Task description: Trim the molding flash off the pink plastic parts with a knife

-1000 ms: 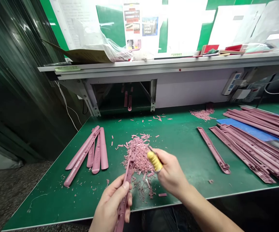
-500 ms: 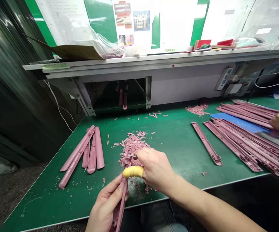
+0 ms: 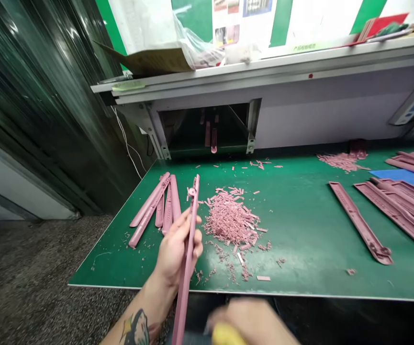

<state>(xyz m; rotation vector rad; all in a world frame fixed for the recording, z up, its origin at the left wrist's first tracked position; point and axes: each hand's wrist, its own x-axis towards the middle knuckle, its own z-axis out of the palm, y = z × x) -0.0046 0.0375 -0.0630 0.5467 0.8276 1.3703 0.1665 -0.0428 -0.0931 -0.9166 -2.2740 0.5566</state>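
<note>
My left hand [image 3: 178, 247] is closed around a long, narrow pink plastic strip [image 3: 186, 275]. The strip is tilted upright, its far end with a small round boss above the fingers and its lower end running off the bottom of the view. At the lower edge, in front of the table, my right hand [image 3: 251, 323] is smeared by motion, with a yellow cover [image 3: 227, 334] on one finger. Whether it holds anything cannot be made out. Beyond both hands lies a heap of pink plastic shavings [image 3: 230, 218] on the green table.
Several pink strips [image 3: 149, 223] lie in a loose group at the left. One single strip [image 3: 361, 223] and a stack of strips [image 3: 404, 215] lie at the right, near a blue sheet [image 3: 404, 178]. A shelf [image 3: 250, 67] spans the back above an opening with a green belt.
My right hand has left the strip and dropped toward me. My left hand has raised the strip and moved it toward the left pieces. The view has swung left; the other person's hand is out of view.
</note>
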